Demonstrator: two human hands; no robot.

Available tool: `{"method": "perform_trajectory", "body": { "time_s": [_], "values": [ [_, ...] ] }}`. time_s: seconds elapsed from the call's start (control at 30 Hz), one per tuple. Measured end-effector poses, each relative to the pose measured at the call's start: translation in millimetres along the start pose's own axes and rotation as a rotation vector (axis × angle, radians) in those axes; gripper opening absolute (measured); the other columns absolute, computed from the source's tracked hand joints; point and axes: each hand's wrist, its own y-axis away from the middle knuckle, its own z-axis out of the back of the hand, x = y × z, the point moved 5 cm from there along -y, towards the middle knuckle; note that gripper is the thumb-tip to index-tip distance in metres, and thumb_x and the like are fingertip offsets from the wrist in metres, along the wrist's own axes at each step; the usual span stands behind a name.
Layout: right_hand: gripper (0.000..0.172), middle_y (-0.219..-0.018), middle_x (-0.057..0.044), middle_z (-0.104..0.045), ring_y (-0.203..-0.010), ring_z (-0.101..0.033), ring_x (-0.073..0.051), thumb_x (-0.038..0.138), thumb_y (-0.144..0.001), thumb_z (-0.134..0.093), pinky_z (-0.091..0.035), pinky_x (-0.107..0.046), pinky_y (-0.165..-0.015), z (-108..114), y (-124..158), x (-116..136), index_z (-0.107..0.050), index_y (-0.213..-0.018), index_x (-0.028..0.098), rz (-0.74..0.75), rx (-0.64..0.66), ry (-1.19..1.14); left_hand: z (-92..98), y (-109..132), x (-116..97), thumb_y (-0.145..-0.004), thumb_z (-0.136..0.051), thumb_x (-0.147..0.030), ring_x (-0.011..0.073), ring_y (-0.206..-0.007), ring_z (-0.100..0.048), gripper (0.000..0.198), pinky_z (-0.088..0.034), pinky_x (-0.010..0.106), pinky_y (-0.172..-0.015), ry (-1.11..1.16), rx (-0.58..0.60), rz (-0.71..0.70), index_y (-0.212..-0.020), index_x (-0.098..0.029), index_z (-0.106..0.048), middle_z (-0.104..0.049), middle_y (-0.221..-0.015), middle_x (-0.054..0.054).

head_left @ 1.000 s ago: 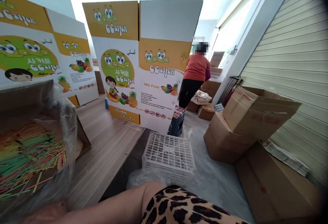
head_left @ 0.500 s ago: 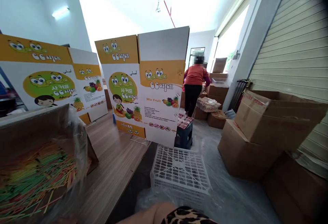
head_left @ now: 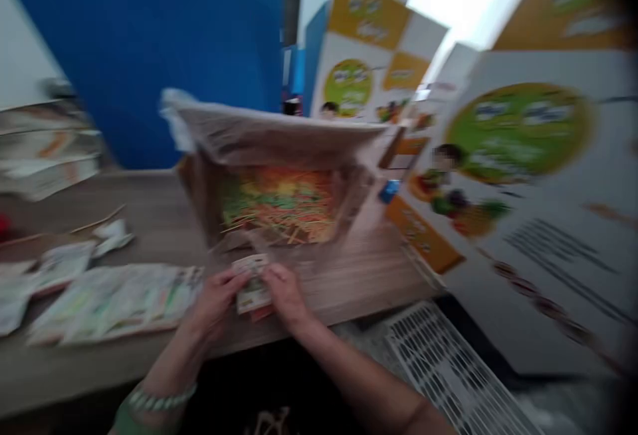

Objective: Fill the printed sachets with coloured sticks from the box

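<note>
Both of my hands are at the table's front edge, just below the open box. My left hand (head_left: 216, 299) pinches the left side of a small printed packet (head_left: 253, 297), its thumb on the front. On the packet's upper right side, the fingers of my right hand (head_left: 286, 292) are closed. Motion blur hides the packet's print and contents. Behind it stands a plastic-lined cardboard box (head_left: 289, 128) holding thin coloured sticks (head_left: 284, 206) in green, yellow and red. To my left, several filled packets (head_left: 119, 302) lie in an overlapping row.
Large printed cartons (head_left: 528, 236) stand upright on the right. A white plastic crate (head_left: 448, 368) sits below the wooden table (head_left: 359, 282) at right. A stack of flat printed packs (head_left: 47, 149) is at far left, beside a blue panel (head_left: 199, 43).
My view has swung left and down, from the room to the table. Both hands now show, holding a packet; before, only an arm and leopard-print fabric showed at the bottom.
</note>
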Motion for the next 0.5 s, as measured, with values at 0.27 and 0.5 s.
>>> {"method": "perform_trajectory", "body": {
  "time_s": [0.27, 0.5],
  "values": [
    [0.033, -0.066, 0.002, -0.057, -0.064, -0.052, -0.013, 0.043, -0.092, -0.046, -0.039, -0.023, -0.062, 6, -18, 19, -0.057, -0.071, 0.020, 0.156, 0.149, 0.304, 50.8, -11, 9, -0.056, -0.085, -0.044, 0.0159, -0.064, -0.061, 0.036, -0.049, 0.028, -0.065, 0.125, -0.192, 0.007, -0.072, -0.014, -0.073, -0.072, -0.068, 0.004],
    [0.029, -0.101, -0.008, -0.072, -0.099, -0.062, -0.021, 0.019, -0.092, -0.040, -0.042, -0.029, -0.086, 27, -128, 57, -0.069, -0.096, 0.020, 0.216, 0.085, 1.221, 55.2, -16, -23, -0.080, -0.068, -0.037, 0.0183, -0.073, -0.061, 0.022, -0.048, 0.032, -0.073, -0.382, -0.214, -0.268, -0.073, -0.016, -0.070, -0.070, -0.074, 0.004]
  ]
}}
